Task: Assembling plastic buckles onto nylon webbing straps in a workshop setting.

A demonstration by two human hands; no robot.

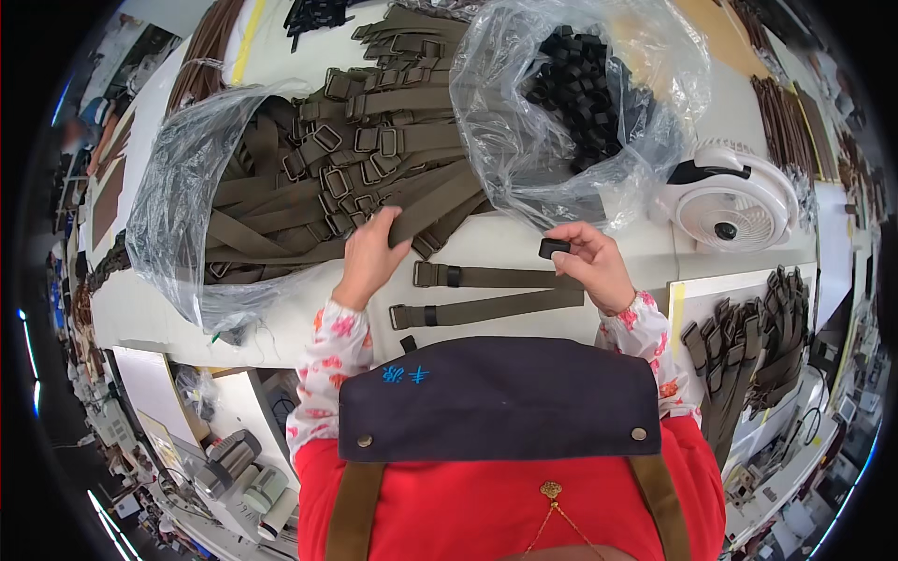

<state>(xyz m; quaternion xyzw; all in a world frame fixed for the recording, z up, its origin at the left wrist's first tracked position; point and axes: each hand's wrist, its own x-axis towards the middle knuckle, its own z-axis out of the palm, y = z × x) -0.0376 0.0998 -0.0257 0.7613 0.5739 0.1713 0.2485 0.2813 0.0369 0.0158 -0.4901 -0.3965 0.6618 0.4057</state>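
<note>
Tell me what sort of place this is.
Probably a sewing or strap-goods workshop: a heap of buckled olive-brown webbing straps covers part of a white worktable, beside a clear plastic bag of small black loops.

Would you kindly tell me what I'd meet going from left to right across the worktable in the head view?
Leftmost clear bag, left hand holding an olive strap, right hand holding a black loop, white fan.

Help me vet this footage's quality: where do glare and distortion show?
Head view: glare streaks the clear, crinkled plastic bag around small black loops; head view: fisheye distortion bows the white worktable; head view: distant clutter near the black rim looks soft.
</note>
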